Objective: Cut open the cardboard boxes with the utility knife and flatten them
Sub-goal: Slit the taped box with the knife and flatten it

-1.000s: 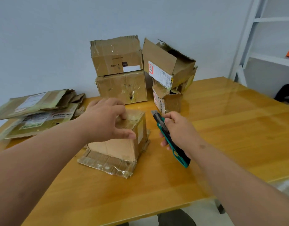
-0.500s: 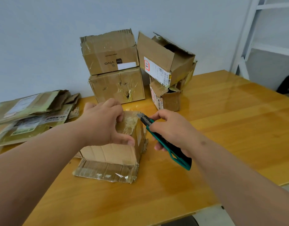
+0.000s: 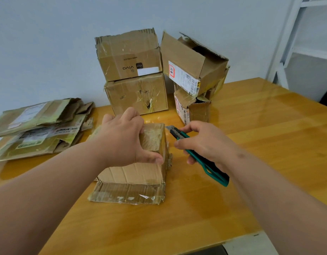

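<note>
Left hand [image 3: 125, 138] is clamped over the top of a small taped box [image 3: 140, 162], thumb on its near side. Right hand [image 3: 205, 142] grips a green utility knife [image 3: 196, 155], blade tip just beside the box's top right edge. Flattened cardboard [image 3: 39, 126] sits further left of the left hand, more boxes [image 3: 137, 78] stacked beyond both hands on the table [image 3: 251, 144].

Wall: a plain pale grey-blue wall [image 3: 48, 43] fills the upper left and centre of the frame, bare and evenly lit.
Table: a glossy, honey-coloured wooden table [image 3: 269, 126] spans the lower frame; its near edge runs along the lower right.
Shelving: a white metal shelf unit [image 3: 295, 43] stands at the upper right edge, with a slanted upright and horizontal shelves.
Floor: a pale strip of floor [image 3: 297, 245] shows at the lower right corner.
Light: soft and diffuse, with faint reflections on the tabletop.
</note>
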The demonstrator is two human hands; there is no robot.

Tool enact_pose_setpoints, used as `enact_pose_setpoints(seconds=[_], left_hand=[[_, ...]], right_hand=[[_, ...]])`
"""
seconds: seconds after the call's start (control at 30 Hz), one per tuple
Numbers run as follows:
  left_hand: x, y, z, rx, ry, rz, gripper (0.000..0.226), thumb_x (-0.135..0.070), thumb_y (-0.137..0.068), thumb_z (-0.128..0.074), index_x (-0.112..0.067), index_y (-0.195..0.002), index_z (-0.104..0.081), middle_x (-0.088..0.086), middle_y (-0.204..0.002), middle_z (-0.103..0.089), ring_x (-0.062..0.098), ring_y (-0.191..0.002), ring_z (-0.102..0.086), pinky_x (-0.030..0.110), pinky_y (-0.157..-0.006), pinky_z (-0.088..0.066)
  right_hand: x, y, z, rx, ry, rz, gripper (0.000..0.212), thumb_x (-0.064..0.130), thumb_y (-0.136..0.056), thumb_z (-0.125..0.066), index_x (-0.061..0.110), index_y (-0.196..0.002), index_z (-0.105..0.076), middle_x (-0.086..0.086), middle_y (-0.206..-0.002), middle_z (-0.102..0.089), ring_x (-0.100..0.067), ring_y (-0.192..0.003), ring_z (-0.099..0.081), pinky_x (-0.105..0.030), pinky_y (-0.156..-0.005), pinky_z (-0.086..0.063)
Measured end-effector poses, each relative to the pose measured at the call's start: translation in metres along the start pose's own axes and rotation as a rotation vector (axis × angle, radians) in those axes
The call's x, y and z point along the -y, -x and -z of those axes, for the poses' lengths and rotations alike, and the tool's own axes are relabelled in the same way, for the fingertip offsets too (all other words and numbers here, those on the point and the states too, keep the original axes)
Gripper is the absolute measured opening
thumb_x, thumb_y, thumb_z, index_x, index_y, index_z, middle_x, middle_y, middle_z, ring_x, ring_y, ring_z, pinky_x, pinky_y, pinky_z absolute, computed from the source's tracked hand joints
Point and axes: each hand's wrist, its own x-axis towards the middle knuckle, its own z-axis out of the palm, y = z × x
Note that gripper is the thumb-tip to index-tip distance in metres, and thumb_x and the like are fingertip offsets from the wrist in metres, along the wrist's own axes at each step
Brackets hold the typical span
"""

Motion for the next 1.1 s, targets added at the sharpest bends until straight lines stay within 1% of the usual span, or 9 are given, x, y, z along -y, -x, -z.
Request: enact_pose_setpoints(seconds=[0.17, 0.27, 0.37, 0.5, 0.6, 0.73, 0.9, 1.0, 1.1], left_hand=[[-0.002, 0.001, 0.002, -0.002, 0.004, 0.005, 0.098, -0.11, -0.034, -0.015, -0.034, -0.092, -0.037, -0.011, -0.105, -0.028, 0.011, -0.09, -0.031, 0.039, -0.09, -0.026], [-0.004, 0.0, 0.003, 0.003, -0.006, 0.011, 0.098, -0.11, -0.033, -0.013, -0.034, -0.092, -0.037, -0.011, -0.103, -0.029, 0.012, -0.09, -0.033, 0.038, -0.089, -0.027], [-0.003, 0.0, 0.002, 0.002, -0.012, 0.015, 0.098, -0.11, -0.034, -0.014, -0.034, -0.091, -0.039, -0.011, -0.103, -0.03, 0.012, -0.09, -0.035, 0.039, -0.09, -0.029], [-0.004, 0.0, 0.002, 0.005, -0.008, 0.022, 0.098, -0.11, -0.034, -0.016, -0.034, -0.093, -0.039, -0.011, -0.1, -0.029, 0.012, -0.088, -0.034, 0.038, -0.088, -0.028], [-0.005, 0.001, 0.002, 0.01, -0.006, 0.024, 0.098, -0.11, -0.034, -0.016, -0.035, -0.093, -0.038, -0.011, -0.101, -0.029, 0.012, -0.088, -0.033, 0.039, -0.089, -0.028], [-0.005, 0.001, 0.002, 0.015, -0.003, 0.024, 0.098, -0.11, -0.034, -0.014, -0.035, -0.093, -0.037, -0.011, -0.103, -0.029, 0.012, -0.09, -0.032, 0.039, -0.09, -0.027], [-0.004, 0.001, 0.002, 0.011, 0.027, 0.026, 0.095, -0.109, -0.034, -0.015, -0.036, -0.091, -0.036, -0.011, -0.101, -0.028, 0.012, -0.089, -0.033, 0.036, -0.084, -0.025], [-0.004, 0.001, 0.002, -0.015, 0.068, 0.034, 0.1, -0.109, -0.034, -0.018, -0.035, -0.099, -0.036, -0.013, -0.1, -0.027, 0.01, -0.091, -0.033, 0.034, -0.083, -0.025], [-0.005, 0.001, 0.003, 0.005, 0.09, 0.031, 0.114, -0.109, -0.034, -0.019, -0.037, -0.12, -0.039, -0.014, -0.114, -0.033, 0.012, -0.106, -0.039, 0.038, -0.092, -0.028]], right_hand=[[0.0, 0.0, -0.001, -0.007, -0.006, 0.03, 0.028, 0.015, -0.081, -0.08, 0.019, -0.102, -0.062, -0.013, -0.081, -0.067, -0.018, -0.046, -0.061, -0.024, -0.043, -0.05], [0.001, 0.001, 0.0, -0.005, -0.013, 0.053, 0.026, 0.014, -0.081, -0.08, 0.019, -0.1, -0.063, -0.013, -0.077, -0.066, -0.019, -0.047, -0.061, -0.024, -0.044, -0.049], [0.006, 0.0, 0.0, -0.003, 0.058, 0.074, 0.024, 0.015, -0.083, -0.078, 0.023, -0.1, -0.063, -0.01, -0.074, -0.068, -0.018, -0.047, -0.064, -0.023, -0.044, -0.048], [0.009, -0.002, 0.002, -0.042, 0.035, 0.042, 0.02, 0.012, -0.084, -0.076, 0.019, -0.097, -0.063, -0.01, -0.073, -0.065, -0.017, -0.043, -0.06, -0.023, -0.042, -0.048], [0.01, 0.0, 0.0, -0.031, 0.043, 0.023, 0.02, 0.011, -0.085, -0.076, 0.017, -0.099, -0.062, -0.01, -0.072, -0.063, -0.017, -0.043, -0.058, -0.023, -0.042, -0.048], [0.011, 0.003, -0.002, -0.021, 0.05, 0.03, 0.02, 0.009, -0.085, -0.075, 0.016, -0.098, -0.062, -0.009, -0.072, -0.063, -0.012, -0.039, -0.056, -0.021, -0.041, -0.046], [0.014, 0.001, -0.002, -0.012, 0.083, 0.036, 0.017, 0.01, -0.086, -0.074, 0.016, -0.096, -0.062, -0.01, -0.069, -0.063, -0.016, -0.04, -0.057, -0.022, -0.04, -0.046], [0.013, -0.001, -0.001, 0.01, -0.016, -0.001, 0.019, 0.007, -0.085, -0.075, 0.011, -0.099, -0.063, -0.011, -0.065, -0.063, -0.019, -0.042, -0.057, -0.024, -0.04, -0.047], [0.01, -0.001, -0.001, 0.032, -0.11, -0.039, 0.02, 0.004, -0.083, -0.075, 0.007, -0.1, -0.064, -0.009, -0.058, -0.062, -0.022, -0.044, -0.057, -0.026, -0.042, -0.048]])
